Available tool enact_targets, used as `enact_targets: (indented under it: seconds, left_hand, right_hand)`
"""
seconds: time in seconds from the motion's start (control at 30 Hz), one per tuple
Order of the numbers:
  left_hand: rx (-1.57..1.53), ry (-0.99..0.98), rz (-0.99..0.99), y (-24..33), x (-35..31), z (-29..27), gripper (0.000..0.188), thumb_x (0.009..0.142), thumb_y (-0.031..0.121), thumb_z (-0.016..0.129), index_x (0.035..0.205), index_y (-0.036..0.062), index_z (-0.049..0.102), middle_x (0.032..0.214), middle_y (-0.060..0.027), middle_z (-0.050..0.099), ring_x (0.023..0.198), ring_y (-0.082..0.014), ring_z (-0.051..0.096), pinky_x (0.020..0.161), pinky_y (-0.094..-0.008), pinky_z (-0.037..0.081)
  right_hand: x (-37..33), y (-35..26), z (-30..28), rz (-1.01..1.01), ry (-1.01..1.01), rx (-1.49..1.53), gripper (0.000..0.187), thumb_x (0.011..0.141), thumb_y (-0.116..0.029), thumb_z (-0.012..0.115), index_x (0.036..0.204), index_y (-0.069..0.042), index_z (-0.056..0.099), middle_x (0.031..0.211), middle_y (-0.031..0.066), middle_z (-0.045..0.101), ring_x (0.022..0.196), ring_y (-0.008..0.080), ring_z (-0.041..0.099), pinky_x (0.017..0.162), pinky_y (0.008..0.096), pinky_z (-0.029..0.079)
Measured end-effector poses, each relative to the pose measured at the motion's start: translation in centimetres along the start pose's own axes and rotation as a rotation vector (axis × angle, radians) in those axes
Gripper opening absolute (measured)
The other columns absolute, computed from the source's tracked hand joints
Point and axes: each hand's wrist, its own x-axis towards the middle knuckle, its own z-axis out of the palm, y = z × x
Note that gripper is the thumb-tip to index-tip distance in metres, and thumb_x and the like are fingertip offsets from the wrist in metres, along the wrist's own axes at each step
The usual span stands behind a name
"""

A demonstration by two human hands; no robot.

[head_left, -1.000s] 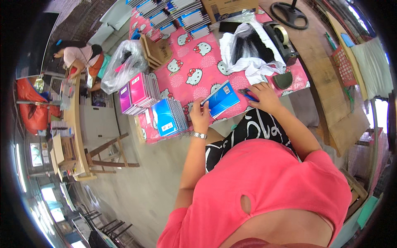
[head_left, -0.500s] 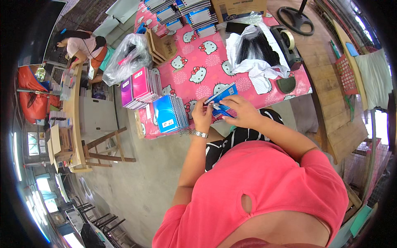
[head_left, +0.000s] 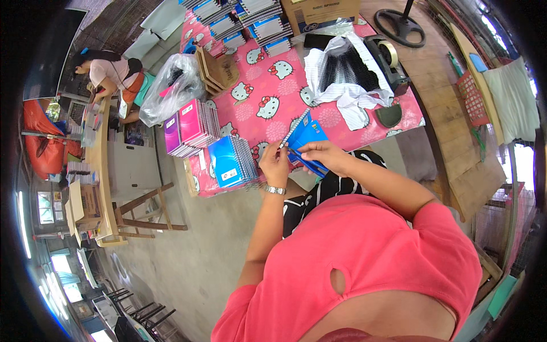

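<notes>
- Blue notebook [head_left: 306, 135], frame centre, above the table [head_left: 364, 122] edge.
- Left hand [head_left: 275, 164] fingers pinched on its spiral edge.
- Right hand [head_left: 321, 154] fingers closed over its lower cover.

- A small workshop where notebooks are bound or packed, open-sided with a bare concrete floor [head_left: 188, 251].
- A table [head_left: 364, 128] under a pink cartoon-cat cloth carries stacks of spiral notebooks: pink ones [head_left: 191, 125] and blue ones [head_left: 231, 161] at its left edge, more stacks [head_left: 245, 20] along the far edge.
- A pile of black binding coils [head_left: 342, 65] lies on white paper near a tape dispenser [head_left: 387, 57]; a cardboard box [head_left: 319, 10] stands at the far edge.
- Another person [head_left: 108, 71] sits at a wooden bench [head_left: 102, 171] loaded with more paper goods.
- Stacked chairs [head_left: 137, 316] stand further off.
</notes>
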Motion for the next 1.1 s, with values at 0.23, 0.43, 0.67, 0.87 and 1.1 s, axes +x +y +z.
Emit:
enact_targets:
  seconds: [0.23,0.43,0.67,0.87,1.1]
  left_hand:
    - [-0.357,0.436,-0.273,5.8,1.9,-8.0,0.027,0.091,0.005,0.062,0.116,-0.0039,0.057,0.090,-0.0088,0.064,0.064,-0.0111,0.061,0.051,-0.0242,0.049]
    - [-0.154,0.562,-0.308,3.5,0.0,-15.2,0.031,0.093,0.004,0.059,0.122,-0.0057,0.056,0.099,-0.0104,0.065,0.072,-0.0136,0.061,0.063,-0.0262,0.051]
    - [0.339,0.579,-0.391,-2.8,-2.0,-14.8,0.035,0.082,0.013,0.069,0.114,-0.0004,0.064,0.105,-0.0135,0.067,0.089,-0.0244,0.061,0.081,-0.0367,0.049]
    - [0.458,0.502,-0.301,-1.3,-1.3,-13.7,0.031,0.080,0.012,0.069,0.110,0.0024,0.065,0.105,-0.0128,0.065,0.093,-0.0278,0.060,0.081,-0.0396,0.047]
    - [0.777,0.577,0.044,1.9,-0.4,-13.2,0.031,0.080,0.014,0.069,0.109,0.0046,0.064,0.106,-0.0120,0.064,0.099,-0.0299,0.058,0.089,-0.0471,0.043]
  right_hand:
    - [-1.8,-0.6,-7.3,-0.663,0.559,-1.139,0.038,0.080,-0.017,0.070,0.115,-0.003,0.061,0.100,0.0151,0.061,0.094,0.0311,0.061,0.085,0.0397,0.049]
    - [3.2,-6.6,-13.1,-0.881,0.818,-1.128,0.011,0.082,-0.009,0.061,0.091,-0.002,0.064,0.084,0.0190,0.061,0.082,0.0380,0.061,0.073,0.0436,0.050]
    - [13.6,-11.0,-14.1,-0.458,0.999,-1.219,0.035,0.079,-0.024,0.071,0.101,0.000,0.058,0.090,0.0227,0.067,0.087,0.0394,0.067,0.077,0.0465,0.052]
    - [13.5,-12.5,-16.2,-0.179,1.085,-1.123,0.057,0.076,-0.026,0.071,0.117,0.002,0.044,0.109,0.0313,0.063,0.104,0.0463,0.061,0.091,0.0501,0.049]
    - [12.2,-12.3,-13.8,-0.179,0.995,-1.296,0.052,0.073,-0.025,0.072,0.114,0.001,0.053,0.107,0.0279,0.064,0.104,0.0416,0.063,0.090,0.0481,0.050]
